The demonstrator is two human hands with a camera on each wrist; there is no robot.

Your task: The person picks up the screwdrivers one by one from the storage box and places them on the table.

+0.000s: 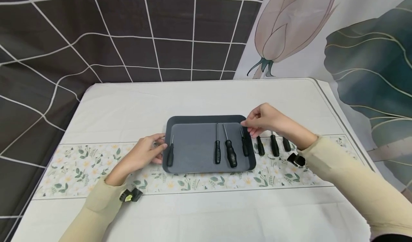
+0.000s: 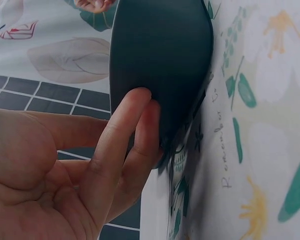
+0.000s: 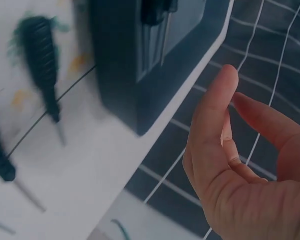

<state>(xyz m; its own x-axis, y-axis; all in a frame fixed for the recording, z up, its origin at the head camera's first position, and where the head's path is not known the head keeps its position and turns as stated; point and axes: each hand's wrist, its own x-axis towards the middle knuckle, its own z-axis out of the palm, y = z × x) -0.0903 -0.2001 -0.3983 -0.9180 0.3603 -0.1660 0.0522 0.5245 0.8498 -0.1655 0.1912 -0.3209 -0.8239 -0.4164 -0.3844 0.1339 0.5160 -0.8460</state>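
Observation:
A grey tray (image 1: 193,142) lies on the table with several black-handled screwdrivers in it. One screwdriver (image 1: 170,155) lies along the left side, and two more, a slim one (image 1: 217,152) and a thicker one (image 1: 230,154), sit right of the middle. Another screwdriver (image 1: 244,145) lies by the right wall. My left hand (image 1: 148,149) holds the tray's left edge, fingers against its outer wall (image 2: 159,55). Over the far right corner hovers my right hand (image 1: 262,120), its thumb and forefinger close together with nothing between them in the right wrist view.
Right of the tray, three more screwdrivers lie on the cloth: a near one (image 1: 260,147), a middle one (image 1: 274,145) and a far one (image 1: 286,144), partly hidden by the right forearm. A floral band (image 1: 96,163) crosses the white tablecloth. A dark checked curtain (image 1: 128,27) hangs behind.

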